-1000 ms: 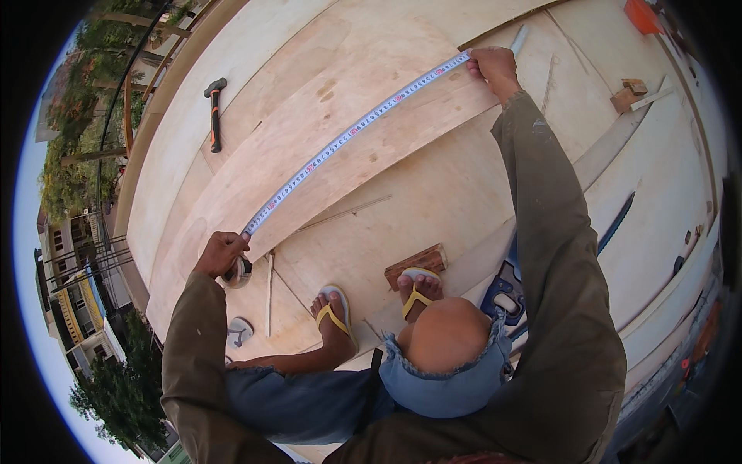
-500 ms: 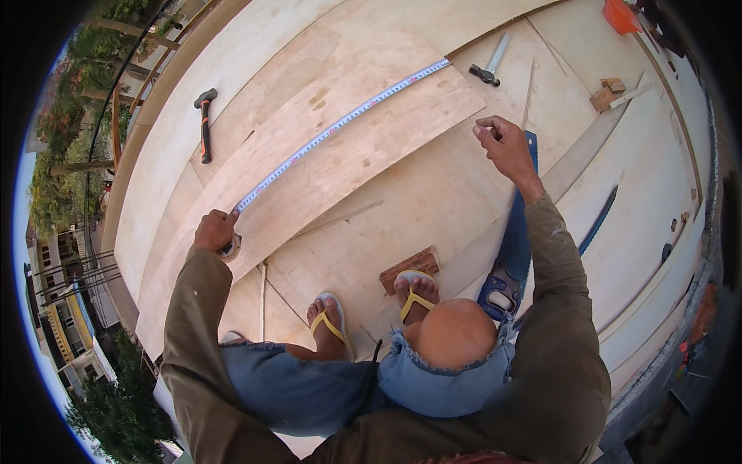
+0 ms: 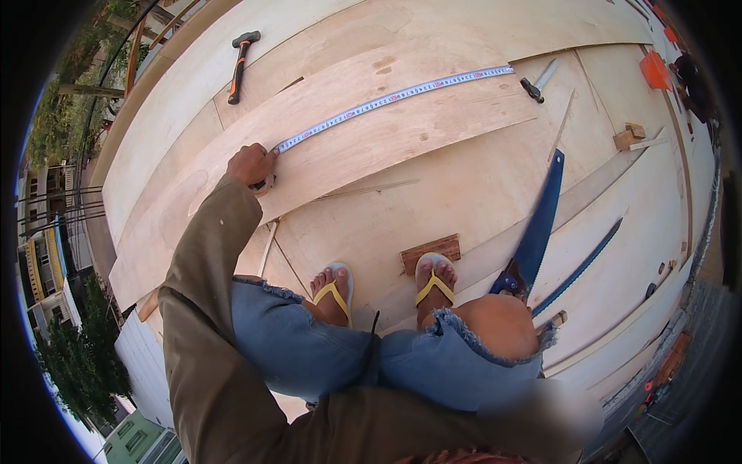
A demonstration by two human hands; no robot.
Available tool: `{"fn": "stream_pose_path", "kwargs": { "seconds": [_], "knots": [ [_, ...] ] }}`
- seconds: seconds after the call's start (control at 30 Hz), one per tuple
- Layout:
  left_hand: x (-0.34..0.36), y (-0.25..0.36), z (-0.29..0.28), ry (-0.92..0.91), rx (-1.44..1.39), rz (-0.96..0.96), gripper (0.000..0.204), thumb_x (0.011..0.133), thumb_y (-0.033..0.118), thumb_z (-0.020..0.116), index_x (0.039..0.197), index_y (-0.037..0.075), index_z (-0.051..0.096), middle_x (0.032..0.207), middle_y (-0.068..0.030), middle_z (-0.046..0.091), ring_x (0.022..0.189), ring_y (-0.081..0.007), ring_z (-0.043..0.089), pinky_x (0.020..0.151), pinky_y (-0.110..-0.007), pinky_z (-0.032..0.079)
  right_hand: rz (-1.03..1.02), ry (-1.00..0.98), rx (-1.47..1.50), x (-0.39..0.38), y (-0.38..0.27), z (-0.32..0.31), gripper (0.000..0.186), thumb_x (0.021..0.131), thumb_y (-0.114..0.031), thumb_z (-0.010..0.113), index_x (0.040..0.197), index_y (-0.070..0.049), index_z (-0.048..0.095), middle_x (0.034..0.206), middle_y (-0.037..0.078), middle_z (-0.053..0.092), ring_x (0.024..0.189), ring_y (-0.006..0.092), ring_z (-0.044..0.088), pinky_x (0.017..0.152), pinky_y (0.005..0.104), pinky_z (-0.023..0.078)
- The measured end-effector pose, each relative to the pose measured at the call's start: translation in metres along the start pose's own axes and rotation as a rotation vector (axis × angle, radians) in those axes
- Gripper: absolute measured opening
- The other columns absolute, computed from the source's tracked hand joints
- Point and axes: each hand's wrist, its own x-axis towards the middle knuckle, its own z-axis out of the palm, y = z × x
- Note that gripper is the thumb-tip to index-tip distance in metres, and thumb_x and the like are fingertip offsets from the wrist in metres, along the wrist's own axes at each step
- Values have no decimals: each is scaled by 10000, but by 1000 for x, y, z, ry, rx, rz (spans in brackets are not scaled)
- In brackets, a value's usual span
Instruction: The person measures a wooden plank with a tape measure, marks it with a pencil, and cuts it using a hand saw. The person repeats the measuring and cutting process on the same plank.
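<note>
My left hand [image 3: 251,165] grips the tape measure case [image 3: 263,184] near the left part of a long plywood strip [image 3: 340,170]. The white tape [image 3: 394,95] runs out from it to the strip's far right end, lying across the wood. My right sleeve [image 3: 433,417] runs toward a blurred patch at the lower right, where I cannot make out my right hand. A blue handsaw [image 3: 539,216] lies beside my right knee, with a second narrow blade [image 3: 580,263] to its right.
An orange-black hammer [image 3: 239,69] lies at the upper left, another hammer [image 3: 541,81] by the strip's right end. Wood offcuts [image 3: 627,138], a wood block [image 3: 429,251] by my feet and a red object [image 3: 655,71] lie on plywood sheets [image 3: 610,201]. A person [image 3: 692,85] is at the far right edge.
My right hand has let go of the tape's far end and moved down into the blurred lower area. My left hand, still on the case, sits higher and further right in the picture.
</note>
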Motion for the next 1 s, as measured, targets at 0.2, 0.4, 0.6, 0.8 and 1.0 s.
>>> {"fn": "stream_pose_path", "kwargs": {
  "seconds": [0.2,0.4,0.6,0.8,1.0],
  "knots": [
    [10,-5,-13,-206,-45,14,585,974,542,546,1083,-5,724,1103,-226,727,1015,-351,714,882,-468,543,173,106,170,-22,4,20,331,874,-298,712,1092,-62,634,1112,120,652,948,276,658,782,406,539],
    [13,-13,-13,-254,-77,48,586,982,523,544,1100,-25,715,1127,-228,720,1015,-351,713,873,-468,542,492,407,747,-37,-8,-14,293,903,-243,671,1098,-30,619,1080,115,636,915,252,640,781,374,528],
    [19,-21,-5,-232,-126,94,643,958,567,550,1017,-53,713,1028,-255,725,957,-367,720,845,-475,541,634,786,1274,-49,-23,-54,257,932,-188,629,1104,1,603,1047,110,619,882,227,623,780,342,518],
    [21,-21,-3,-240,-131,105,613,969,547,550,1056,-38,714,1069,-242,722,984,-353,718,860,-462,544,541,997,1151,-62,-15,-133,167,924,-134,617,927,34,612,798,80,613,727,166,581,688,321,485],
    [20,-21,3,-184,-134,101,603,963,544,555,1002,-34,724,1025,-243,729,946,-354,729,846,-459,550,145,904,1403,-73,-40,-194,183,887,-150,634,831,21,602,674,92,603,633,180,593,637,311,490]
  ]
}}
